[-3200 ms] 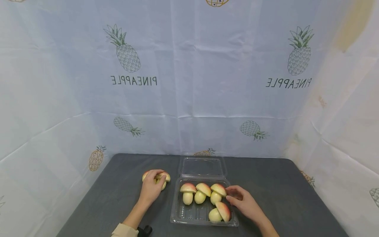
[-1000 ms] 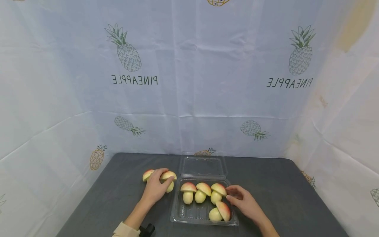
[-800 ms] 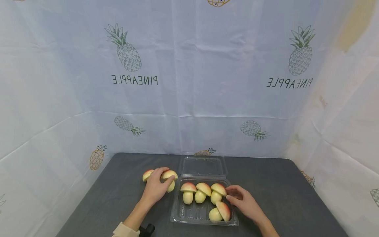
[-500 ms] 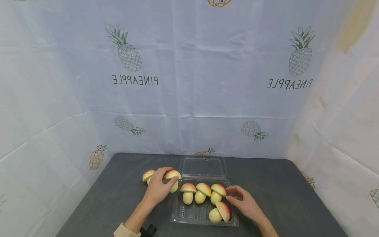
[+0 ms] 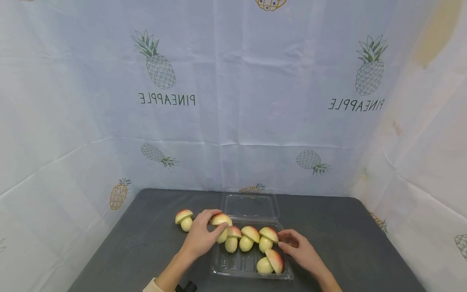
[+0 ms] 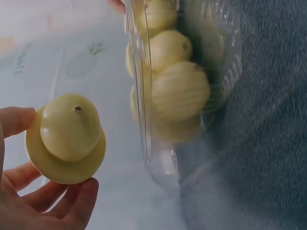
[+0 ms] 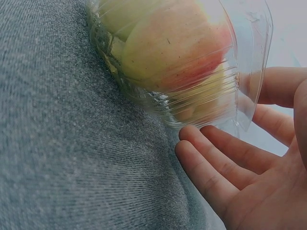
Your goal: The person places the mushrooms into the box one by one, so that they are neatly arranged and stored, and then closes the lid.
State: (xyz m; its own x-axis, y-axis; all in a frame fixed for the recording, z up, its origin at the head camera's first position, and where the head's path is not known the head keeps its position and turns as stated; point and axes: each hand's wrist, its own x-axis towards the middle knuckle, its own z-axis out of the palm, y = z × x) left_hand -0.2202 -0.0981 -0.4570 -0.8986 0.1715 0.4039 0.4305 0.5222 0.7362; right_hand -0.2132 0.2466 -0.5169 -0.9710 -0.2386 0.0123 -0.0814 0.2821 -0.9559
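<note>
My left hand (image 5: 199, 238) grips a pale-yellow mushroom-shaped piece (image 5: 221, 219) with a reddish cap, held at the container's left rim. In the left wrist view the thumb and fingers hold the cap's edge, and the rounded stem of the mushroom-shaped piece (image 6: 72, 127) faces the camera. Several like pieces (image 5: 246, 242) lie in the clear plastic container (image 5: 233, 265). My right hand (image 5: 300, 250) touches the container's right side with loosely extended fingers; in the right wrist view the lower fingertips (image 7: 188, 135) lie close to its ribbed wall.
One more mushroom-shaped piece (image 5: 184, 220) lies on the dark table (image 5: 328, 227), left of the container. The container's hinged lid (image 5: 250, 206) is folded back behind it. A pineapple-print curtain (image 5: 237, 101) rises beyond the table.
My left hand has carried one mushroom-shaped piece rightward, away from its neighbour, to the container's left rim. The right hand and the container have stayed nearly in place.
</note>
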